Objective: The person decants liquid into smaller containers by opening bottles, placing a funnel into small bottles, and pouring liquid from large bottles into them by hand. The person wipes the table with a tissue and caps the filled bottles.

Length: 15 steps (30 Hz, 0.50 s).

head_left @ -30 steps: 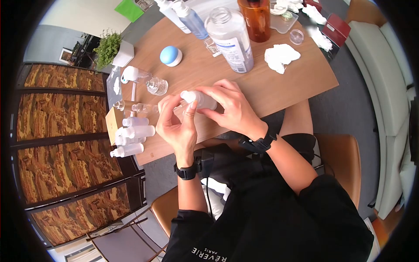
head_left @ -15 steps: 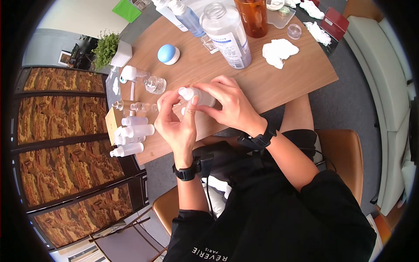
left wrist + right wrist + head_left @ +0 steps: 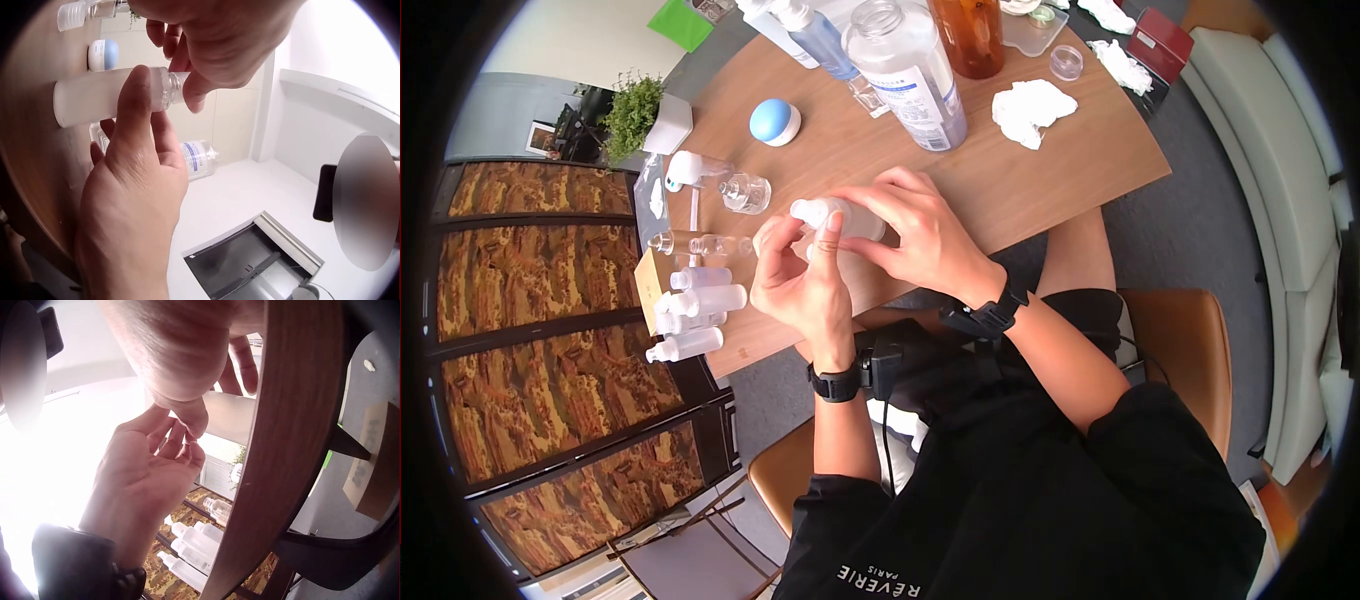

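A small frosted bottle [image 3: 87, 99] with a clear neck is held just over the wooden table [image 3: 1040, 185], its base toward the tabletop in the left wrist view. The right hand [image 3: 930, 240] grips its body, thumb along the near side. At the bottle's top, the left hand [image 3: 808, 295] pinches the white cap [image 3: 804, 211] between thumb and fingers. Its fingertips partly hide the cap in the left wrist view. In the right wrist view the right hand [image 3: 187, 356] covers much of the bottle, with the left hand [image 3: 140, 475] just below.
Several frosted bottles [image 3: 708, 300] stand at the table's left end near a clear glass bottle [image 3: 747, 193]. A blue-lidded jar [image 3: 775, 122] sits farther back. Beyond the hands are a large clear bottle [image 3: 910, 80], an amber container [image 3: 967, 35] and a crumpled tissue [image 3: 1032, 112].
Both hands and the bottle have shifted slightly left, and the left thumb has moved up along the cap. The head view has shifted a little too. Both hands keep their hold.
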Each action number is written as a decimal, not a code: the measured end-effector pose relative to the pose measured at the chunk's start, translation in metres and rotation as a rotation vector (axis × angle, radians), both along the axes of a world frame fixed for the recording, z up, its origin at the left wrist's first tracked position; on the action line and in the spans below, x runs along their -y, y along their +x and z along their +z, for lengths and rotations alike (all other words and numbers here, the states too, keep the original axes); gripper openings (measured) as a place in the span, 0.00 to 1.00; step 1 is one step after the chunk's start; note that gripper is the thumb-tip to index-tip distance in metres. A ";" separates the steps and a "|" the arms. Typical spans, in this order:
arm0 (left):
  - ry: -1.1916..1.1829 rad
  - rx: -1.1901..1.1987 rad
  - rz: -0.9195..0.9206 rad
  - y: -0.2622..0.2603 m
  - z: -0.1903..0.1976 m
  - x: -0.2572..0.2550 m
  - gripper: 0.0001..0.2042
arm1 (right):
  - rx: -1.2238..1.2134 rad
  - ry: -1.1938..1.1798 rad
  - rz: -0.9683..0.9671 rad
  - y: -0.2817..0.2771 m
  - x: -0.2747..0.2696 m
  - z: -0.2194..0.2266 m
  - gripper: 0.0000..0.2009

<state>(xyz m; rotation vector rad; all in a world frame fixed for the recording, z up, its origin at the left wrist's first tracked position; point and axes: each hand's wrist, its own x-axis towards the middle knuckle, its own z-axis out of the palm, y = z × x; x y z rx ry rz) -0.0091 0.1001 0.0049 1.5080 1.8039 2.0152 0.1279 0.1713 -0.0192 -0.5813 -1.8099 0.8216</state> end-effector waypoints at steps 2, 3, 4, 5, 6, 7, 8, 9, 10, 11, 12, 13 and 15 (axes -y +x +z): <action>0.000 0.036 -0.019 -0.001 -0.004 0.001 0.13 | -0.036 0.052 -0.028 -0.002 0.000 -0.001 0.26; 0.004 0.069 -0.035 -0.001 -0.005 0.001 0.13 | -0.033 0.048 -0.031 -0.002 0.000 -0.002 0.26; 0.000 0.072 -0.038 -0.002 -0.004 0.002 0.13 | -0.044 0.053 -0.032 -0.002 0.000 -0.002 0.26; -0.032 0.046 -0.085 -0.003 0.000 0.002 0.13 | -0.055 0.058 -0.033 -0.002 0.000 -0.002 0.26; -0.064 0.020 -0.131 -0.004 0.004 0.003 0.14 | -0.053 0.056 -0.035 -0.002 0.000 -0.002 0.26; -0.065 0.021 -0.132 -0.004 0.007 0.004 0.14 | -0.052 0.046 -0.027 -0.002 0.001 -0.001 0.26; -0.097 0.067 -0.177 -0.004 0.010 0.004 0.14 | -0.051 0.037 -0.017 -0.002 0.000 0.000 0.27; -0.129 0.113 -0.223 -0.004 0.012 0.005 0.15 | -0.052 0.038 -0.018 -0.002 0.000 0.001 0.27; -0.128 0.113 -0.224 -0.007 0.015 0.005 0.15 | -0.048 0.046 -0.021 -0.001 0.000 0.001 0.27; -0.166 0.092 -0.253 -0.010 0.016 0.006 0.15 | -0.044 0.054 -0.025 -0.001 0.000 0.002 0.27; -0.204 0.072 -0.283 -0.012 0.018 0.006 0.16 | -0.042 0.054 -0.027 0.000 -0.001 0.002 0.27; -0.204 0.073 -0.283 -0.011 0.020 0.006 0.16 | -0.046 0.068 -0.026 0.000 -0.001 0.002 0.27; -0.252 0.061 -0.291 -0.008 0.028 0.007 0.16 | -0.048 0.080 -0.023 -0.001 0.000 0.001 0.27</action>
